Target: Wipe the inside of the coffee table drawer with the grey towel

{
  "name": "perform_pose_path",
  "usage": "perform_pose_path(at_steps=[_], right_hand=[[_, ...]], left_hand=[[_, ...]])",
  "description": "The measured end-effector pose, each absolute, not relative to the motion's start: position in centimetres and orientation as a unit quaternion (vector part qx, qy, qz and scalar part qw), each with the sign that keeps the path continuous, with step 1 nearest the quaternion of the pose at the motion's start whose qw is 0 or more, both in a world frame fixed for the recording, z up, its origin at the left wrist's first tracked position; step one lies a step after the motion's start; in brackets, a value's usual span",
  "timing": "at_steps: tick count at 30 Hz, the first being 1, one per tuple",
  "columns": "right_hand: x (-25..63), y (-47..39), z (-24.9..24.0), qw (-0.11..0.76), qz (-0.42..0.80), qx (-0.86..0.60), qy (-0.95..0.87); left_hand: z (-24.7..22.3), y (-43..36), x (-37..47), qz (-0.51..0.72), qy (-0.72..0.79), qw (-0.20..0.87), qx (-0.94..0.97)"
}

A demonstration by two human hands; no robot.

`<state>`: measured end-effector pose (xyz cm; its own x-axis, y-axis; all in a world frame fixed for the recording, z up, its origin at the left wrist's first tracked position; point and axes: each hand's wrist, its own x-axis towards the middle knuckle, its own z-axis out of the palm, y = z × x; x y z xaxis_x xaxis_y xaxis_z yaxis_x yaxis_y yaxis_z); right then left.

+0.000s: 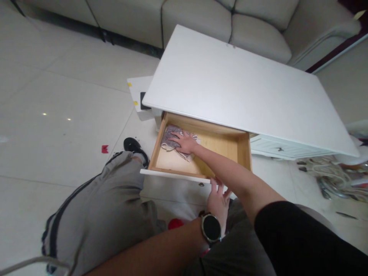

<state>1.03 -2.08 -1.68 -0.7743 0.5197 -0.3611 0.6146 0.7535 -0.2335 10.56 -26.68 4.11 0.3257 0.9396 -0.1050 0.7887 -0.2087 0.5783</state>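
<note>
An open wooden drawer (244, 153) sticks out from the white coffee table (244, 80). In its left half lies a folded grey-purple patterned cloth (170, 134) with a pale edge. My right hand (185, 142) rests flat on the cloth, fingers spread, the arm crossing over the drawer. At the drawer's white front panel (172, 174), my left hand (219, 202) hooks its fingers over the top edge, right of a small dark knob (201, 184). A watch (211, 228) is on the left wrist.
Behind the table stands a grey sofa (198, 23). A white box (140, 82) with a dark item sits by the table's left end. Coiled cables (330, 176) lie on the floor at right, a red scrap (105, 149) at left. My legs flank the drawer front.
</note>
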Motion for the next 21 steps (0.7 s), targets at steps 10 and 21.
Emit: perform_pose_path(at_steps=[10,21], right_hand=[[23.2,-1.4,0.7,0.204,-0.060,0.487,0.847],[25.8,-7.7,4.7,0.233,-0.109,0.384,0.887]], left_hand=[[6.1,-26.8,8.2,0.111,0.508,0.169,0.837],[5.7,-26.3,9.4,0.072,0.493,0.133,0.857]])
